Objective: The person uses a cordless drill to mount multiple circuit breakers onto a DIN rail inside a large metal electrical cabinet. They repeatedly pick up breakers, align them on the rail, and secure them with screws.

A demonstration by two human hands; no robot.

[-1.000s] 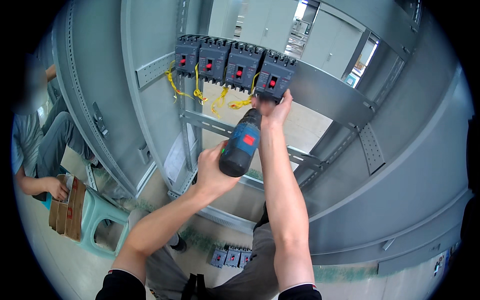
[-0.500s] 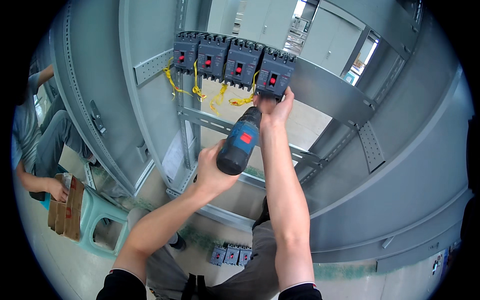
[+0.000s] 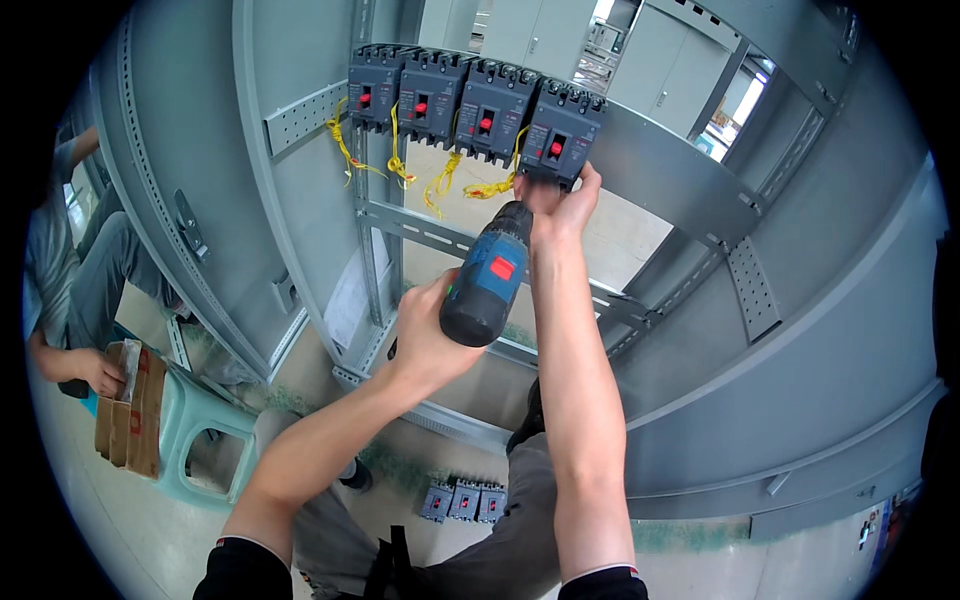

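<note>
Head view: cordless drill [image 3: 487, 283] is gripped by the left hand [image 3: 425, 335], nose up.
Drill axis: aimed at the rightmost circuit breaker [image 3: 561, 133].
Right hand [image 3: 560, 205]: nearer, fingers closed on that breaker's lower edge.

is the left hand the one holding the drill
Yes, the left hand grips the blue drill, while the right hand steadies the rightmost breaker.

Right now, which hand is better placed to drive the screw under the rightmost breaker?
Left. The left hand grips the blue power drill, aimed up under the rightmost breaker; the right hand steadies that breaker's lower edge.
</note>
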